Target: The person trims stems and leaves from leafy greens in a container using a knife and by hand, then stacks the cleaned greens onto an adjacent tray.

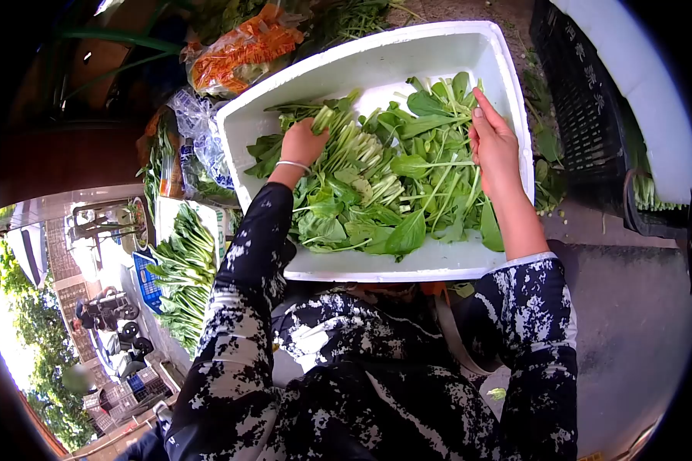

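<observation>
A white foam box (pixel 375 275) in front of me holds leafy greens (pixel 407 233), with bundled pale stems on the left and loose leaves on the right. At the box's left side, my left hand (pixel 305 146) is closed round the stems of a bunch of greens (pixel 323 118). My right hand (pixel 495 150) is by the right wall of the box, thumb and fingers closed on leafy greens (pixel 440 107) whose leaves spread leftward. The palm side and the exact grip of the right hand are partly hidden.
Beyond the box's left wall lie an orange-printed plastic bag (pixel 242 50) and clear plastic wrapping (pixel 196 127). More long greens (pixel 184 269) are piled beside a blue crate (pixel 146 280). A black crate (pixel 584 107) stands on the right, and scooters (pixel 119 330) are parked outside.
</observation>
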The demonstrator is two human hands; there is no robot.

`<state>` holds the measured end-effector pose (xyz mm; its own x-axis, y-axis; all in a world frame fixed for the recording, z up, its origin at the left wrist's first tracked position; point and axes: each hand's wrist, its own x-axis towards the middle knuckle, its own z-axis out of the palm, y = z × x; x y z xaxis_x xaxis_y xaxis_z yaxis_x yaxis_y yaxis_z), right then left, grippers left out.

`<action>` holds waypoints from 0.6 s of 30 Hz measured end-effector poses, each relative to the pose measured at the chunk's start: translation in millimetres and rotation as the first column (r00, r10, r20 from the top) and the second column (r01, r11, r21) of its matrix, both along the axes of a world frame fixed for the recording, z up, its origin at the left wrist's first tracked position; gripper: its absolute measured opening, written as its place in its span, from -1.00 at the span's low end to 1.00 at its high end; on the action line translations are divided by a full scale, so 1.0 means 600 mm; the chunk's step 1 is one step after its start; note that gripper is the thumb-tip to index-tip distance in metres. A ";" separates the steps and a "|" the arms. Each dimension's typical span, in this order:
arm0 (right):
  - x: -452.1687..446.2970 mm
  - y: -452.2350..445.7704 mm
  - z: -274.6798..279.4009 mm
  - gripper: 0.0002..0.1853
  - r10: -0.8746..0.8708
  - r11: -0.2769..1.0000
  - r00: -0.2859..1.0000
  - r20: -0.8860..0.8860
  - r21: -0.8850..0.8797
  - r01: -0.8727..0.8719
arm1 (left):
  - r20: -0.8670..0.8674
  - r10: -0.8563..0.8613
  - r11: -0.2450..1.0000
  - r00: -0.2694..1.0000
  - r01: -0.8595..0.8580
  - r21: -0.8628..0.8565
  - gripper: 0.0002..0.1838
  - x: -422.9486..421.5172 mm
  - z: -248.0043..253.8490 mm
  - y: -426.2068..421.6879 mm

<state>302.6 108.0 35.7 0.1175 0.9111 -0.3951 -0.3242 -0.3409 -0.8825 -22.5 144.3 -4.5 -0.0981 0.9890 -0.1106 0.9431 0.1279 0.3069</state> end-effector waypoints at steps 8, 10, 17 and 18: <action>-0.004 -0.002 -0.013 -0.50 0.072 0.996 0.994 0.076 -0.061 -0.068 | -0.473 -0.186 0.970 0.861 0.239 0.055 -0.68 0.040 -0.092 0.099; -0.002 -0.001 -0.027 -0.46 0.102 0.994 0.986 0.129 -0.050 -0.097 | -0.455 -0.165 0.978 0.875 0.205 0.041 -0.69 0.040 -0.119 0.120; -0.013 -0.001 -0.028 -0.55 0.104 0.993 0.987 0.123 -0.069 -0.096 | -0.389 -0.029 0.999 0.921 0.018 -0.033 -0.68 0.069 -0.109 0.121; -0.014 -0.001 -0.029 -0.55 0.104 0.993 0.987 0.123 -0.070 -0.096 | -0.332 -0.012 0.998 0.943 0.033 0.056 -0.69 0.074 -0.099 0.113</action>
<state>294.1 107.3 18.1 0.0795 0.8943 -0.4405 -0.1729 -0.4228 -0.8896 22.1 212.1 -64.0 -0.0965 0.9952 -0.0159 0.9952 0.0963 -0.0170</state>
